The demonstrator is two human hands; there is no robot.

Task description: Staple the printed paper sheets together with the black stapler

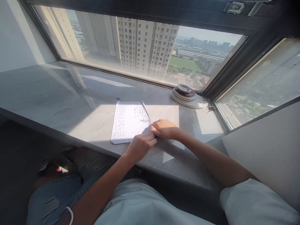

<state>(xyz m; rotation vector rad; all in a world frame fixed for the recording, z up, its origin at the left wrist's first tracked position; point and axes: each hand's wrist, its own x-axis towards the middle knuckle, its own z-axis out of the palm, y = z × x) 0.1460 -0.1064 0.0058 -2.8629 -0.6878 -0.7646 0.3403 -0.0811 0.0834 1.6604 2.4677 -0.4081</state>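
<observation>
A white printed sheet of paper (127,122) lies on the grey window sill (70,106), with its right part folded over. My left hand (140,144) rests at the paper's near right corner, fingers curled and pressed on it. My right hand (163,128) sits just to the right of that, knuckles up, fingers closed against the paper's folded right edge. The two hands touch each other at the fingertips.
A stack of round plates (186,95) stands at the sill's far right corner by the window frame. A large window (140,50) runs behind the sill. Below the sill are my knees in torn jeans (58,190) and a dark floor.
</observation>
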